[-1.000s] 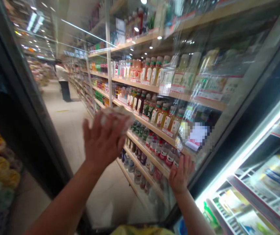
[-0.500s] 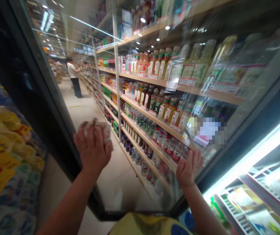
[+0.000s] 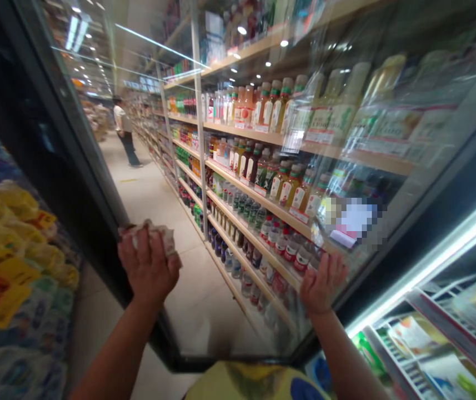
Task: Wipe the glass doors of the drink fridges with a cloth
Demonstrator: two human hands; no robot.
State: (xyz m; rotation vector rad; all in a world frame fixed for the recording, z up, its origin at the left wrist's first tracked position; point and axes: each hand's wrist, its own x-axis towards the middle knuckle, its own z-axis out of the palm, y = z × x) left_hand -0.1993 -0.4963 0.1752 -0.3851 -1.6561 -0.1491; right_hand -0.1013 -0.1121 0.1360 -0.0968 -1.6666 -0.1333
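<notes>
A dark-framed glass door (image 3: 229, 336) stands open in front of me, and I look through its pane. My left hand (image 3: 148, 275) presses a crumpled pale cloth (image 3: 163, 236) to the pane near the left frame; its fingers are closed over the cloth, which pokes out past the fingertips. Lower right on the same pane is my right hand (image 3: 323, 286), with fingers stretched upward and nothing visible in it. Its palm side is hidden. Above it is a pixelated pale patch (image 3: 354, 219).
Beyond the glass are shelves of bottled drinks (image 3: 290, 186) and an aisle with a person (image 3: 124, 130). A lit cooler (image 3: 433, 333) with packaged goods lies at the right. Yellow packs (image 3: 8, 222) with an orange price sign (image 3: 2, 286) are stacked at the left.
My left hand has moved down and slightly left over the pane with the cloth. The right hand has stayed almost in place. The person in the aisle has turned and shifted stance.
</notes>
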